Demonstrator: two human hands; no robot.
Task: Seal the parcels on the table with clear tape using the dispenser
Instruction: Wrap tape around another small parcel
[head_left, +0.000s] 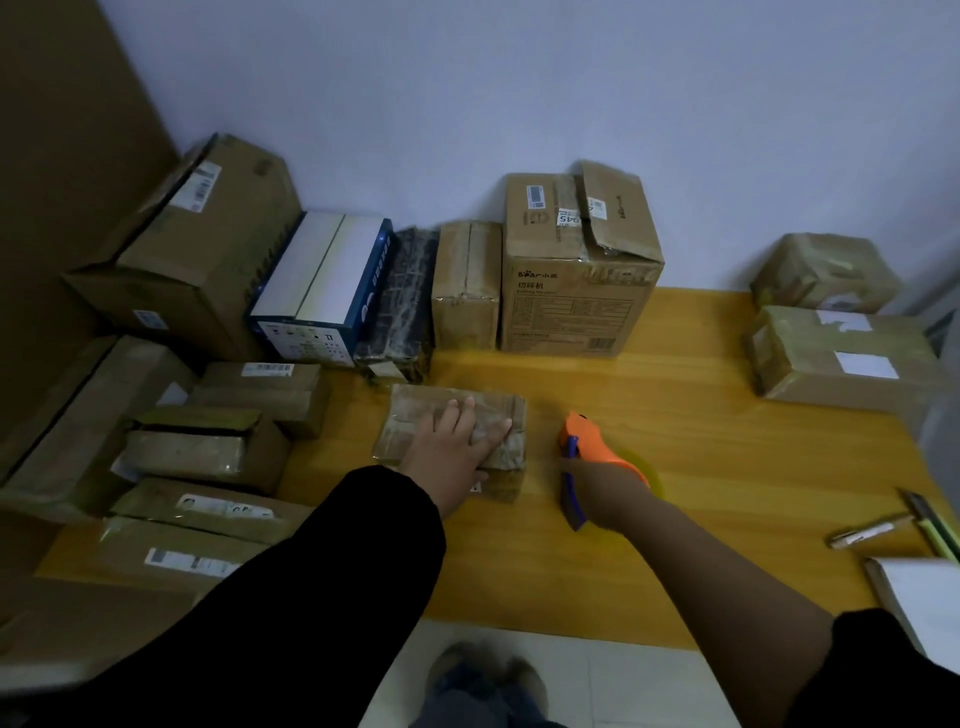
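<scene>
Many boxes around parcel

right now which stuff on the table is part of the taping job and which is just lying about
In the job: small parcel under the left hand; orange tape dispenser held by the right hand; other parcels at left and back.
Lying about: pen-like items and white pad at the right edge.

Wooden desk: honey yellow, lengthwise grain lines.
Plastic tape dispenser: orange body, blue handle.
Flat cardboard parcel: dull brown, glossy with clear tape.
Tall printed carton: white top, dark blue sides.
Long sleeve: black.
Plain wall: pale bluish white.
</scene>
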